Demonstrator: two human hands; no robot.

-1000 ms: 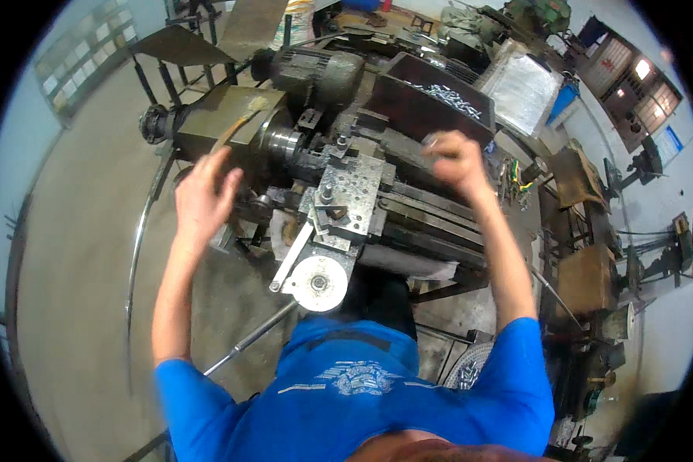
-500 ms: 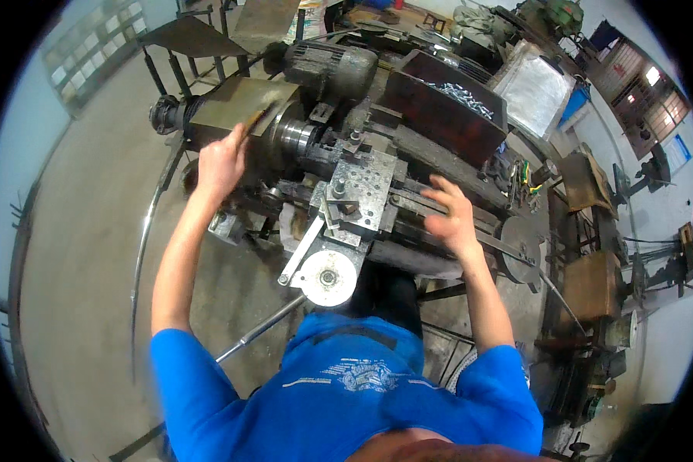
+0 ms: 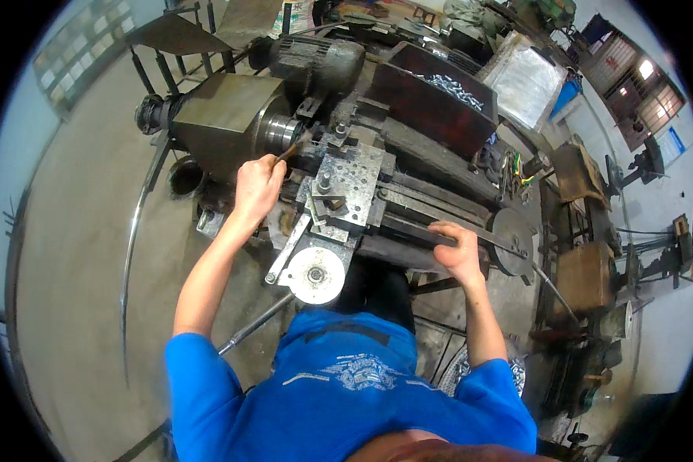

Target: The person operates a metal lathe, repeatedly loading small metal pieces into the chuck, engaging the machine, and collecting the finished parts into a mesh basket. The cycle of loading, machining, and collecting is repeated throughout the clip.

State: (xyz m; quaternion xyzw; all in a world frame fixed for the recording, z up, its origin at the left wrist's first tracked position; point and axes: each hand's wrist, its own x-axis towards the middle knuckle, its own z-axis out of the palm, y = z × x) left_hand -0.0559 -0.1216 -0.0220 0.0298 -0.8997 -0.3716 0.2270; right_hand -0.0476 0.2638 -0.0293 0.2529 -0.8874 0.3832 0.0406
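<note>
Now your left hand point(image 3: 258, 187) is closed around a thin rod-like tool point(image 3: 289, 151), possibly a brush or hook, with its tip aimed at the lathe chuck point(image 3: 279, 132). Half a second ago that hand was higher, over the grey headstock housing point(image 3: 219, 123); it has since dropped down and inward, so the tool's point sits right at the spindle nose, touching or almost touching it. I judge that you are clearing or probing the work area at the chuck, though the tip is too small to make out.

Your right hand point(image 3: 456, 250) has also come nearer, from the middle of the bed to its front edge. It rests there, fingers curled over a dark rail point(image 3: 408, 245), holding nothing loose and seemingly bracing you.

Between your hands stands the tool post on its perforated steel plate point(image 3: 352, 179), with a round pale handwheel point(image 3: 314, 274) just below it, close to your blue shirt point(image 3: 346, 385). Behind the bed, a dark red tray point(image 3: 431, 104) holds a heap of small shiny metal parts. An electric motor point(image 3: 316, 61) sits above the headstock. Farther right are cluttered benches and workshop machinery, and bare concrete floor lies to your left.
</note>
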